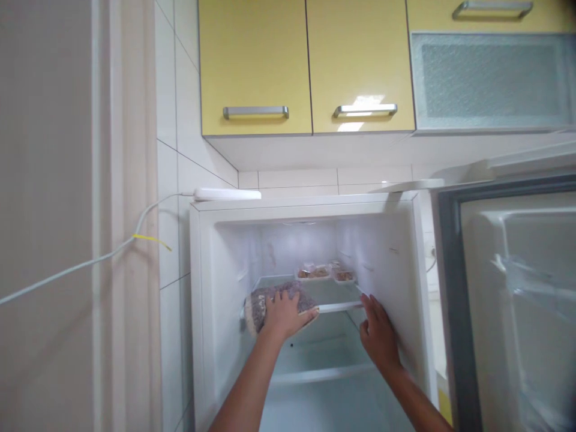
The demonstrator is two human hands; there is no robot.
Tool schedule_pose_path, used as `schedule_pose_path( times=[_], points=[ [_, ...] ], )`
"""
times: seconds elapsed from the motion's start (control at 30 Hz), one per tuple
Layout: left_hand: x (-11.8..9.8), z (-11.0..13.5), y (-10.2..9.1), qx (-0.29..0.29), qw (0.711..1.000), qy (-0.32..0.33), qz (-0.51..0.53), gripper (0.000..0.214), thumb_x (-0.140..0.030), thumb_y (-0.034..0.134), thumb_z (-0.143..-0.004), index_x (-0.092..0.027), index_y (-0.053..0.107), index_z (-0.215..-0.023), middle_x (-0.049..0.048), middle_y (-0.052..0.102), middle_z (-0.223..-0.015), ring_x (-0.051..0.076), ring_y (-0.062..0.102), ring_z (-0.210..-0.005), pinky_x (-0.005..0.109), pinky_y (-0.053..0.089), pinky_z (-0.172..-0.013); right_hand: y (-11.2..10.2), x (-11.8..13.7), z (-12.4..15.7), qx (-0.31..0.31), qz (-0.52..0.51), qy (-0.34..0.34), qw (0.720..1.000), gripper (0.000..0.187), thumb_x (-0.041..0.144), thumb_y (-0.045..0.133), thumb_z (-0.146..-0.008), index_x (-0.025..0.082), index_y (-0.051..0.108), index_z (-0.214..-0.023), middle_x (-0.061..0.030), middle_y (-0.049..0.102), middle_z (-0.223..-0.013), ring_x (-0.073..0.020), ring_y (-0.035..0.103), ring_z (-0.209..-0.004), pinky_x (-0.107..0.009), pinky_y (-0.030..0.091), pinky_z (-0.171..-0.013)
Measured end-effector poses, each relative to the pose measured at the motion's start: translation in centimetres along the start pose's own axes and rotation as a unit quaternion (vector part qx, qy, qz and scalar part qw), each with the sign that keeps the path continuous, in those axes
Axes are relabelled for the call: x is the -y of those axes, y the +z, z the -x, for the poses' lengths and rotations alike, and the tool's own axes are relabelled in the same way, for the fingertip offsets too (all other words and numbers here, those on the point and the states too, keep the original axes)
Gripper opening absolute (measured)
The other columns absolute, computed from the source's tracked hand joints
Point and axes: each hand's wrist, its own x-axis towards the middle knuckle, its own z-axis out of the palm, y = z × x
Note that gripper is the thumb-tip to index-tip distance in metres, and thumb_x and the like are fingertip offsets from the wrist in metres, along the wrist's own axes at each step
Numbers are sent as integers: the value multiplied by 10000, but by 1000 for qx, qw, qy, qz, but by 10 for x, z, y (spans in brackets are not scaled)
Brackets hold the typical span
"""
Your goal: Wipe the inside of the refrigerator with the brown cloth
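Observation:
A fridge (pixel 306 209) stands open in front of me, with a glass shelf (pixel 339 308) across its upper part. My left hand (pixel 284 313) presses on a brownish-grey fluffy cloth (pixel 257 305) at the left front of that shelf. Its fingers spread over the cloth and its thumb lies along the shelf's front edge. My right hand (pixel 378 330) is at the right end of the same edge, fingers stretched out beside the inner wall. I see nothing held in it.
Several clear-wrapped food trays (pixel 314 273) sit at the back of the shelf. A lower shelf (pixel 326 375) crosses below. The fridge door (pixel 517 300) stands open at right. Yellow cabinets (pixel 254 66) hang above. A white cable (pixel 103 258) runs along the left to the fridge top.

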Motion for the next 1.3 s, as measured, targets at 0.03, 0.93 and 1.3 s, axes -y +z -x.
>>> schedule_pose_path(
  times=[0.03, 0.93, 1.3],
  points=[
    [0, -5, 3, 17, 1000, 9, -3, 961, -878, 403, -703, -232, 519, -1405, 232, 532, -1451, 455, 443, -1366, 688, 290, -1114, 4, 0, 8, 2, 17, -18, 1000, 600, 73, 391, -830, 166, 453, -1419, -125, 563, -1415, -247, 441, -1402, -499, 439, -1143],
    [-100, -40, 53, -60, 970, 233, 20, 755, -509, 650, -686, -235, 484, -1370, 119, 619, -1360, 350, 550, -1231, 546, 443, -1062, 18, -8, 24, 3, 8, -42, 999, 817, -8, 366, -770, 154, 201, -1553, -158, 456, -1485, -282, 358, -1447, -550, 411, -1167],
    [16, -5, 28, -65, 993, 98, -23, 621, -445, 599, -768, -251, 530, -1353, 73, 590, -1439, 304, 514, -1313, 486, 368, -1151, 13, -4, 21, -1, 35, -51, 998, 774, -13, 400, -771, 156, 273, -1515, -166, 493, -1435, -287, 397, -1414, -536, 462, -1131]
  ],
)
